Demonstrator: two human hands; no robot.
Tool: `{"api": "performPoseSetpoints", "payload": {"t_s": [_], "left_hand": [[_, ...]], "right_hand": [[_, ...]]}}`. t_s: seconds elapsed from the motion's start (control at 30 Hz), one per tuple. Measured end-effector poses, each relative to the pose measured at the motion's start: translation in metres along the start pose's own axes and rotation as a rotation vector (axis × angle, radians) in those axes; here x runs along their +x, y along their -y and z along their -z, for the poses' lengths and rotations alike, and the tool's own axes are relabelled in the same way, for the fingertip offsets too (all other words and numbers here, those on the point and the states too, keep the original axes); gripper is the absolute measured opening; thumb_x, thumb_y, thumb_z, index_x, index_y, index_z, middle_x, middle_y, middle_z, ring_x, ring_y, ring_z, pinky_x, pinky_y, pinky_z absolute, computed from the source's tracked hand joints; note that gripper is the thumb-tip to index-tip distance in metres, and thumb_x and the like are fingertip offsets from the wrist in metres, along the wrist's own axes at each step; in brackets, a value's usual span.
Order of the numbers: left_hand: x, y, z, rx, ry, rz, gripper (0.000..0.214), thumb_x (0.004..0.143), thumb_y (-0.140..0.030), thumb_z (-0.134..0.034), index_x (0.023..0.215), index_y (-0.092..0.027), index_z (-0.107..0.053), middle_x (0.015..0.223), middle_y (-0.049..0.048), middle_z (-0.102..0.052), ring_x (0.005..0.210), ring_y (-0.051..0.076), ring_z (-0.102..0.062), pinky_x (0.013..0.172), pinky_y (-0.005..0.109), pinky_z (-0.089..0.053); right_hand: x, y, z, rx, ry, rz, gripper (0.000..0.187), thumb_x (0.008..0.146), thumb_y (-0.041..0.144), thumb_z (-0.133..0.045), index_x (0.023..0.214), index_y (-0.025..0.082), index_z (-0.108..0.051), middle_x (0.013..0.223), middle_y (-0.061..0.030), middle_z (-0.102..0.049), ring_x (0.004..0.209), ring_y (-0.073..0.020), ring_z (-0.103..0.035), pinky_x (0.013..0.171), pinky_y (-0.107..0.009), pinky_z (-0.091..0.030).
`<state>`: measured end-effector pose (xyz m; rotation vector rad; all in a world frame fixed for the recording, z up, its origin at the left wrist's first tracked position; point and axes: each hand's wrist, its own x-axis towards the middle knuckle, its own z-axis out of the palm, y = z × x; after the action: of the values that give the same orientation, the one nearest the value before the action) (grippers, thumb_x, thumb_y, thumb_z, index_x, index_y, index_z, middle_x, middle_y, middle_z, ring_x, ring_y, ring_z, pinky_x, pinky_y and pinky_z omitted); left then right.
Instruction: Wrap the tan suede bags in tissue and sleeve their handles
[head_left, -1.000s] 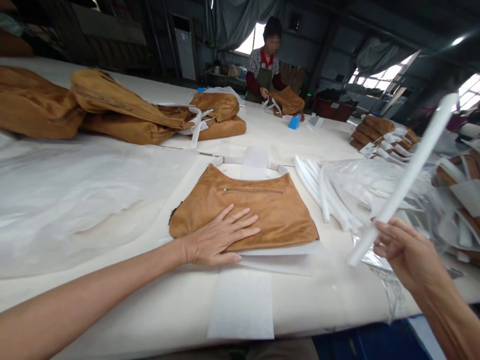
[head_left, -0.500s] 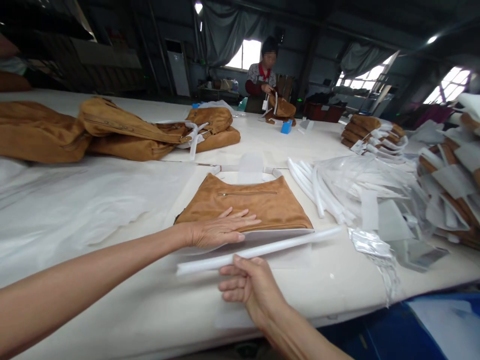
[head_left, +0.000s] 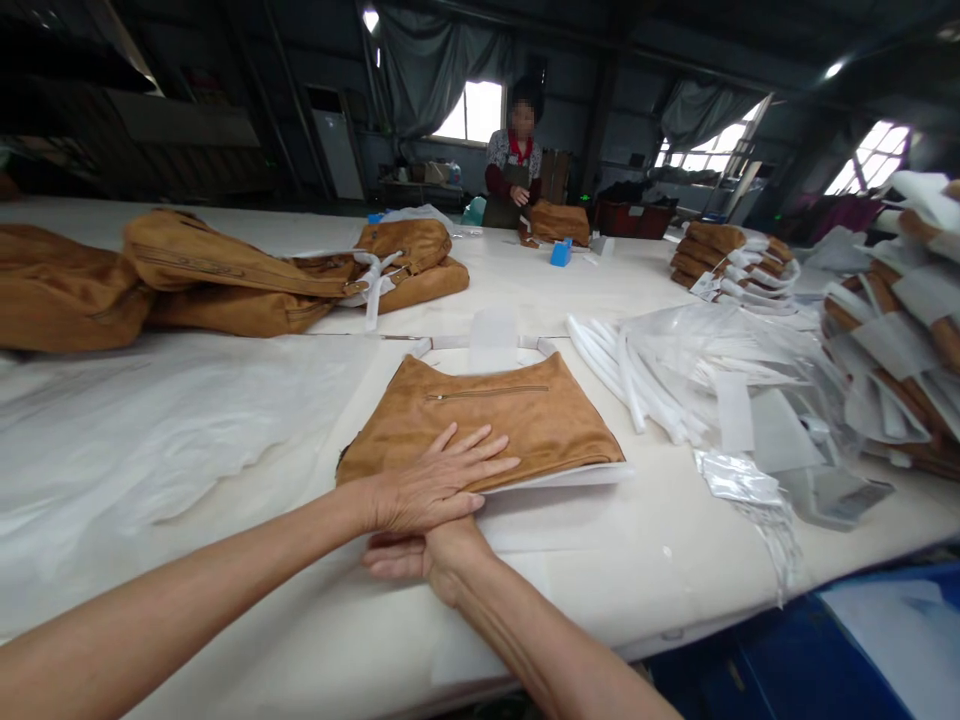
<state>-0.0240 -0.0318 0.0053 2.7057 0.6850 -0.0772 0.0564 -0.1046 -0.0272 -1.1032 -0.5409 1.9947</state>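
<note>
A tan handbag (head_left: 480, 405) with a zipped pocket lies flat in front of me, its top toward the far side of the table. My left hand (head_left: 439, 480) rests on its lower part, fingers spread. Tucked partly beneath my left hand, my right hand (head_left: 442, 560) is at the bag's bottom edge, palm turned up. Its fingertips point left, and its thumb is hidden. A white foam tube (head_left: 570, 479) runs along that edge, mostly covered by the bag; my right hand's grip on it is largely out of sight.
More white foam tubes (head_left: 634, 375) and clear plastic bags (head_left: 697, 340) lie to the right, beside a silvery bundle of strings (head_left: 739, 480). Tan bags (head_left: 247, 275) stand at the left, with stacked ones (head_left: 727, 260) at the right. Across the table, a person (head_left: 514, 165) handles another bag.
My right hand has moved left and under my left hand, bringing the foam tube against the bag's bottom edge. My left hand stays flat on the bag.
</note>
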Motion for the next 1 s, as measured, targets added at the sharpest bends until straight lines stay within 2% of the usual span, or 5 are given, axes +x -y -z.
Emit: {"api": "performPoseSetpoints", "payload": {"t_s": [0.17,0.33,0.43,0.73,1.0], "left_hand": [[-0.007,-0.003,-0.016,0.075,-0.128,-0.038,0.068,0.094,-0.033,-0.053,0.155,-0.039,-0.022,0.165,0.0054,-0.013,0.151,0.037,-0.006,0.115,0.072,-0.001],[-0.01,-0.007,-0.024,0.122,-0.258,-0.089,0.074,0.091,-0.036,-0.061,0.155,-0.037,-0.023,0.164,0.0087,-0.017,0.15,0.04,-0.013,0.114,0.073,0.0],[-0.014,-0.009,-0.021,0.062,-0.237,-0.097,0.078,0.09,-0.051,-0.061,0.155,-0.034,-0.022,0.163,0.0111,-0.017,0.15,0.041,-0.009,0.113,0.074,0.002],[-0.009,-0.014,-0.024,-0.028,-0.407,0.083,0.052,0.1,-0.03,-0.047,0.151,-0.032,-0.034,0.157,0.0039,-0.038,0.149,0.027,-0.024,0.122,0.058,-0.016],[-0.008,-0.016,-0.037,0.187,-0.38,0.052,0.073,0.093,-0.024,-0.058,0.155,-0.033,-0.02,0.161,-0.0013,-0.026,0.151,0.029,-0.013,0.124,0.058,-0.007]], "right_hand": [[-0.047,0.007,0.028,-0.664,0.249,-0.208,0.02,0.088,0.023,-0.056,0.071,0.015,-0.062,0.061,-0.0045,-0.067,0.048,-0.0161,-0.063,0.047,-0.024,-0.05],[-0.075,0.078,0.077,-1.417,-0.064,1.049,0.03,0.098,0.027,-0.042,0.102,0.023,-0.071,0.097,-0.0079,-0.075,0.09,-0.0226,-0.07,0.084,-0.037,-0.055],[-0.053,0.097,0.115,-1.811,-0.217,1.336,0.044,0.098,0.033,-0.048,0.142,0.024,-0.051,0.14,-0.011,-0.058,0.129,-0.0305,-0.053,0.11,-0.054,-0.038],[-0.013,0.054,0.177,-2.094,0.023,1.13,0.072,0.093,0.04,-0.057,0.155,0.016,-0.028,0.158,-0.0118,-0.027,0.145,-0.0382,-0.031,0.111,-0.067,-0.032],[-0.017,0.161,0.14,-1.211,0.022,0.579,0.042,0.09,0.054,-0.057,0.111,0.021,-0.074,0.117,-0.0097,-0.072,0.113,-0.0287,-0.064,0.103,-0.044,-0.047]]}}
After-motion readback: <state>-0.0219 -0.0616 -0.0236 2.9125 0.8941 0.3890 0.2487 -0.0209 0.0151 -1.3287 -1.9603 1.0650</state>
